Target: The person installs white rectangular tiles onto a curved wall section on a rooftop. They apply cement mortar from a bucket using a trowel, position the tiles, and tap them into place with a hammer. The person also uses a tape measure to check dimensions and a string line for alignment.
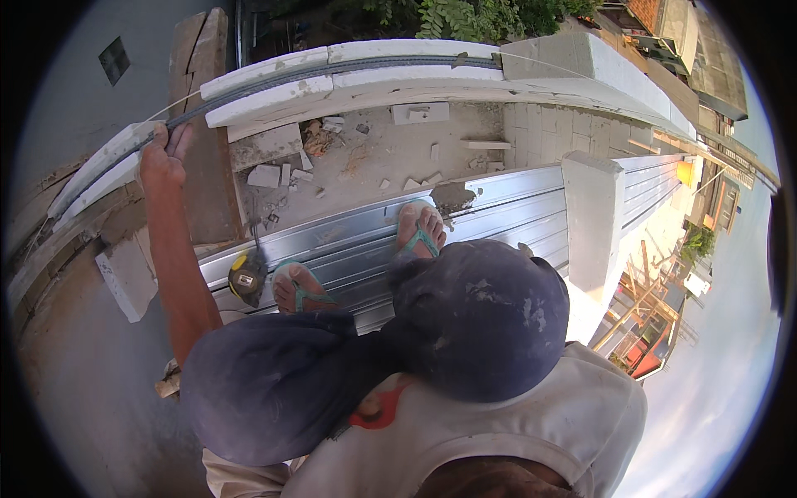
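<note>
From my remote post I see the left hand's (166,159) fingers curled around dark ribbed steel rebar (398,61), which runs along the white block wall's (274,101) top. The right hand is out of view; I cannot tell its state. A black-and-yellow tape measure (246,280) sits near the shiny corrugated metal deck's (519,217) left end, grey mortar (452,197) at its far edge.

The bars (374,63) are coloured dark blue-grey, and the blocks (274,70) beside them are seen in white, smudged with grey. The deck (523,207) is toned silver and striped lengthwise by darker lines. At its left end the tape measure (246,280) is marked in black and yellow; at its far edge the mortar (453,197) is tinted grey-brown. The sandals (423,238) are strapped in teal. The trousers (490,324) are coloured navy, flecked with white; the pale grey shirt (523,427) is broken by a red patch.
</note>
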The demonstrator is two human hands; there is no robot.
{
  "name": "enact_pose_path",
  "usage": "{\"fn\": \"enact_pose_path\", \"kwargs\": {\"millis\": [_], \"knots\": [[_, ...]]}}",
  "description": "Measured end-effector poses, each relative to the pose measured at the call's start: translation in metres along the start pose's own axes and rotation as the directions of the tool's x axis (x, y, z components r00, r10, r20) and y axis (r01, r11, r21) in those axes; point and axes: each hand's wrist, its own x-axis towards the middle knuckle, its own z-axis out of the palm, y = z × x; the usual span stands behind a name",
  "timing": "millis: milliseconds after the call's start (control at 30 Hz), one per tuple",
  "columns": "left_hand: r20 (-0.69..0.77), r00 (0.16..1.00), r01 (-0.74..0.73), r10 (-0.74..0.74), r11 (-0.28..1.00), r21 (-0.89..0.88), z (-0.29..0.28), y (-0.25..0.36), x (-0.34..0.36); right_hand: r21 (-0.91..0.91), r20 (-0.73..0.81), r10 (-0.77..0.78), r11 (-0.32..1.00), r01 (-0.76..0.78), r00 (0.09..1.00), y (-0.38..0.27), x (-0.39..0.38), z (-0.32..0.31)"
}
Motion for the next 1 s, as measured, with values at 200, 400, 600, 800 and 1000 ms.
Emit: {"fn": "enact_pose_path", "kwargs": {"millis": [200, 400, 600, 800, 1000], "knots": [[0.050, 0.998, -0.027, 0.024, 0.998, 0.065, 0.000, 0.009, -0.004, 0.293, -0.048, -0.563, 0.782, 0.550, 0.825, -0.142, -0.002, -0.013], [0.175, 0.984, -0.002, -0.016, 0.995, 0.103, -0.025, 0.010, 0.035, 0.485, -0.129, -0.854, 0.389, 0.783, 0.504, -0.300, -0.052, 0.000], [0.299, 0.954, -0.124, 0.001, 0.911, 0.394, -0.010, 0.007, -0.005, 0.520, 0.078, -0.875, 0.444, 0.729, 0.478, -0.270, -0.056, 0.017], [0.214, 0.977, -0.045, -0.018, 0.958, 0.282, -0.035, 0.005, 0.037, 0.504, 0.356, -0.524, 0.805, 0.314, 0.774, -0.228, -0.040, -0.040], [0.507, 0.855, -0.412, 0.105, 0.731, 0.543, -0.057, 0.007, 0.055, 0.436, 0.383, -0.371, 0.880, 0.189, 0.846, -0.213, -0.027, -0.052]]}}
